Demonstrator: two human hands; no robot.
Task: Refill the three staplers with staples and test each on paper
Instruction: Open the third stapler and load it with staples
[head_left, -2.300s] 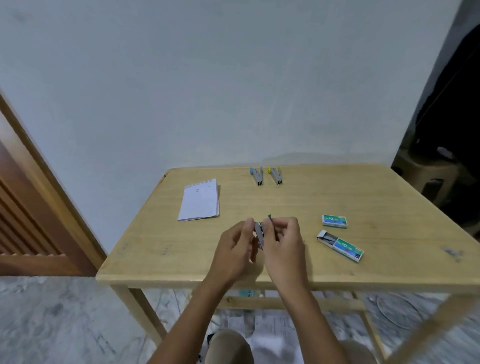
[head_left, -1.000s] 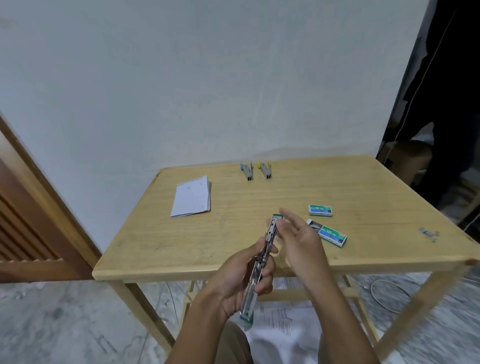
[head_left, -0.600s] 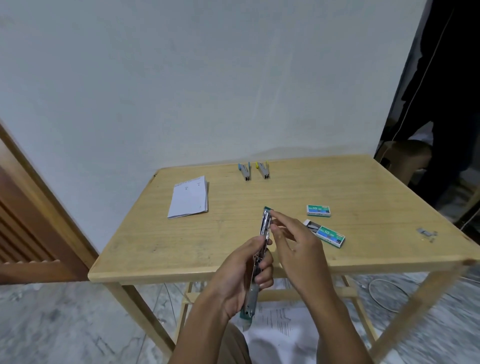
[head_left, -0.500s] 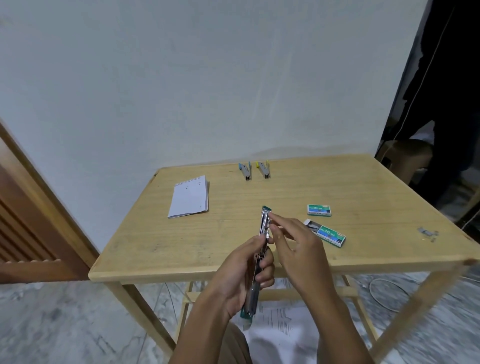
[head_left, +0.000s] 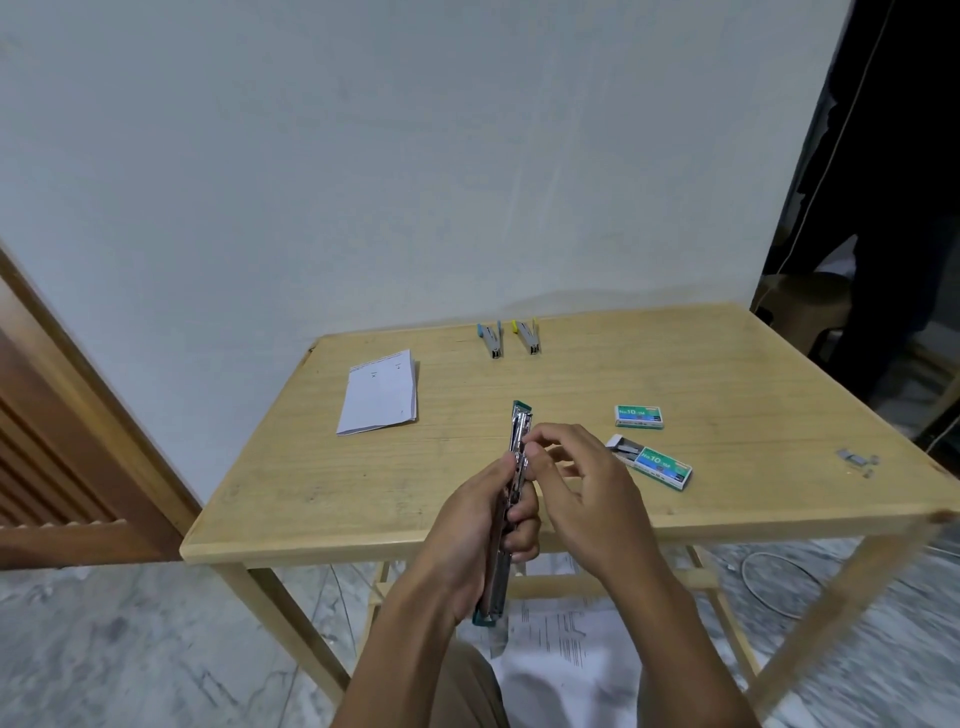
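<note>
Two hands on the opened green stapler (head_left: 511, 499) above the table (head_left: 675, 384): left hand (head_left: 475, 540) grips its middle. Right hand (head_left: 582, 483) pinches at its channel, fingertips closed.

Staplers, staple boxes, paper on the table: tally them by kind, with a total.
Staplers: 3, green in the left hand, blue, yellow
Staple boxes: 2, closed, open
Paper stacks: 1
Total: 6
</note>
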